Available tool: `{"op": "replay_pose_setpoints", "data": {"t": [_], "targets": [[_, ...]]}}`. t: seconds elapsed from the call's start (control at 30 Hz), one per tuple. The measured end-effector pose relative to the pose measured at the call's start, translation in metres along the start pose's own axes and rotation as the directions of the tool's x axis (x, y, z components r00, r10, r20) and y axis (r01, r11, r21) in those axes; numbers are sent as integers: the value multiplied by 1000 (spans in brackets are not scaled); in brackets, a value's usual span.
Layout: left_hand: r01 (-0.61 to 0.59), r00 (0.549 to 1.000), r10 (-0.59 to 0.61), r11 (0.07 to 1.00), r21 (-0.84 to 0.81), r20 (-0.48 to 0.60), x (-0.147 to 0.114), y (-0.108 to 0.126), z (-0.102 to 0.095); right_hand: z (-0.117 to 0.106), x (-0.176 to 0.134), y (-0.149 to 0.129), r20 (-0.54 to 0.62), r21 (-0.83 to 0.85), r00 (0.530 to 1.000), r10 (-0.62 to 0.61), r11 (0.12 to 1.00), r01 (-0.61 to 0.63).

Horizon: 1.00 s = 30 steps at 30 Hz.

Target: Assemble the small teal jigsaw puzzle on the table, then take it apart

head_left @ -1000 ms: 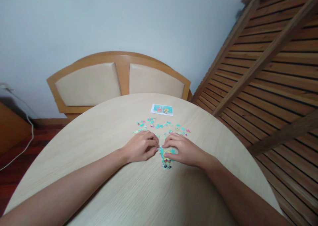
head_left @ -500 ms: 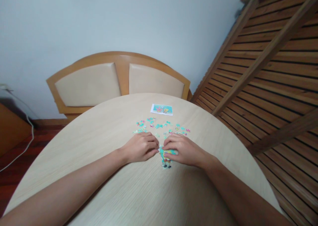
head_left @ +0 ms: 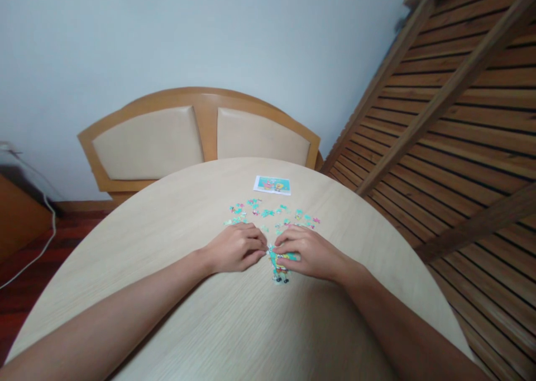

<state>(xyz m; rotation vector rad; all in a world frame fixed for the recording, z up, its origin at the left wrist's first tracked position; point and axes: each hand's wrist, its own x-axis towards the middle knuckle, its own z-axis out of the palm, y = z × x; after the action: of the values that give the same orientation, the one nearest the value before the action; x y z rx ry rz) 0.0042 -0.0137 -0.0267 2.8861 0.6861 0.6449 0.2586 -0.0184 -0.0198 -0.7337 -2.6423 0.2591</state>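
Note:
A partly joined jigsaw puzzle [head_left: 281, 269] lies flat on the table in front of me, showing a yellow cartoon figure on turquoise. My right hand [head_left: 307, 251] rests over its right side, thumb and fingers curled onto it and covering part of the picture. At the upper left edge, my left hand [head_left: 240, 248] has its fingers bent together, with the tips at a small pale puzzle piece [head_left: 270, 249] mostly hidden by them. Several loose puzzle pieces [head_left: 268, 213] are scattered just beyond both hands.
Farther back on the round wooden table [head_left: 184, 202] lies a printed reference picture [head_left: 273, 185] with a pink and a yellow figure. A padded headboard [head_left: 208, 124] stands behind the table. Wooden slats [head_left: 452, 118] lean at the right, and a white cable [head_left: 53, 230] hangs at the left.
Both hands stay at the joined puzzle in almost the same pose. Only very slight finger movement shows; the loose pieces and the reference picture are unmoved.

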Motion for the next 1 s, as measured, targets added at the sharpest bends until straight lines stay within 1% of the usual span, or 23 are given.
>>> {"op": "replay_pose_setpoints", "data": {"t": [0.13, 0.2, 0.27, 0.33, 0.4, 0.43, 0.5, 0.6, 0.7, 0.73, 0.8, 0.87, 0.9, 0.93, 1.0], "targets": [[24, 999, -24, 999, -21, -22, 0, -2, 1, 1, 0, 0, -14, 21, 1000, 0, 1000, 0], [76, 995, -77, 997, -16, -65, -1, -4, 1, -1, 1, 0, -17, 40, 1000, -2, 999, 2], [158, 980, -157, 987, 1, -123, -1, -8, 1, -2, 1, 1, -36, 51, 999, 15, 999, -13], [233, 959, -227, 972, 18, -169, -2, -12, 2, -3, 1, 4, -90, 38, 993, 76, 997, -72], [270, 947, -260, 963, 25, -189, -2, -14, 2, -1, 0, 11, -158, 12, 973, 166, 986, -166], [265, 948, -256, 964, 24, -188, -3, -15, 2, 0, -1, 14, -184, 1, 961, 206, 978, -210], [211, 965, -207, 977, 12, -161, -3, -15, 2, 5, -2, 21, -203, -12, 945, 257, 964, -265], [79, 993, -81, 997, -22, -86, -2, -11, 0, 13, -3, 27, -198, -30, 937, 287, 954, -299], [-36, 999, 34, 998, -57, -37, -1, -7, -1, 17, -2, 29, -184, -60, 935, 304, 946, -320], [-57, 998, 56, 997, -61, -29, 0, -7, -1, 17, -2, 29, -185, -73, 932, 312, 941, -329], [-54, 998, 53, 998, -45, -30, 1, -5, -1, 15, -2, 30, -201, -95, 922, 330, 930, -354], [13, 998, -13, 1000, -4, -60, 1, -6, -1, 13, -3, 32, -221, -100, 910, 350, 920, -378], [72, 993, -69, 997, 22, -93, 1, -6, -1, 13, -4, 33, -229, -96, 905, 358, 917, -387], [143, 982, -136, 989, 45, -135, 1, -8, -1, 12, -4, 34, -236, -90, 901, 365, 915, -394], [289, 939, -268, 955, 73, -216, 0, -13, 1, 12, -4, 35, -244, -80, 896, 372, 913, -401]]}}
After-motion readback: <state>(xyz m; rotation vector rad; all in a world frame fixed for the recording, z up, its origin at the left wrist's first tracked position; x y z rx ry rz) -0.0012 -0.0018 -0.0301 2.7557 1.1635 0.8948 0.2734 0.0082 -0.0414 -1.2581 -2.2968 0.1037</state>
